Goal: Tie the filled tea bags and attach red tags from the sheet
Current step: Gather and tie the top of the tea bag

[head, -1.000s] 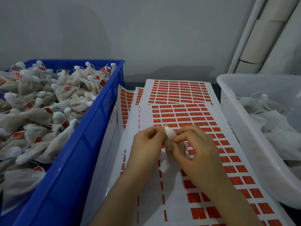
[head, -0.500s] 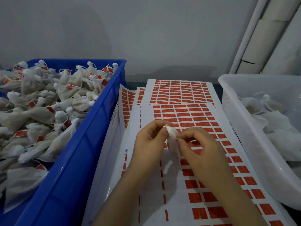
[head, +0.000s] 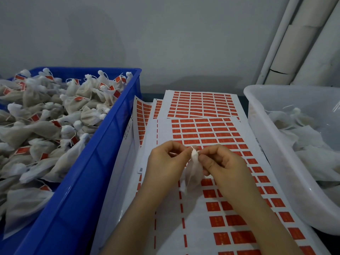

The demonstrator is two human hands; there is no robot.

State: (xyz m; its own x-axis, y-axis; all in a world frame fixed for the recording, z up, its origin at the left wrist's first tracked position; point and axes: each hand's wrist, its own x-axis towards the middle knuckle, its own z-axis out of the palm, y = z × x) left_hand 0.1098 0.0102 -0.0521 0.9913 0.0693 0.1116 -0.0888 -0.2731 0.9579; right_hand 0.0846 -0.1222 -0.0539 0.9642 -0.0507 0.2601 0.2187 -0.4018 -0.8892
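A small white tea bag [head: 193,172] hangs between my hands above the top sheet of red tags [head: 211,137]. My left hand [head: 165,162] pinches the bag's gathered neck from the left. My right hand [head: 222,164] pinches the same neck from the right, fingertips almost touching the left ones. The bag's body droops below the fingers and hides a few tags. Any string on the bag is too thin to make out.
A blue crate [head: 88,172] on the left is heaped with tied, tagged bags [head: 46,116]. A white tub [head: 272,153] on the right holds untagged bags [head: 309,137]. More tag sheets [head: 200,103] lie behind, fanned out. A wall and white pipes [head: 294,43] stand at the back.
Both hands have stayed over the sheet working the bag's neck. The bag now hangs lower and longer beneath the fingers than one second ago.
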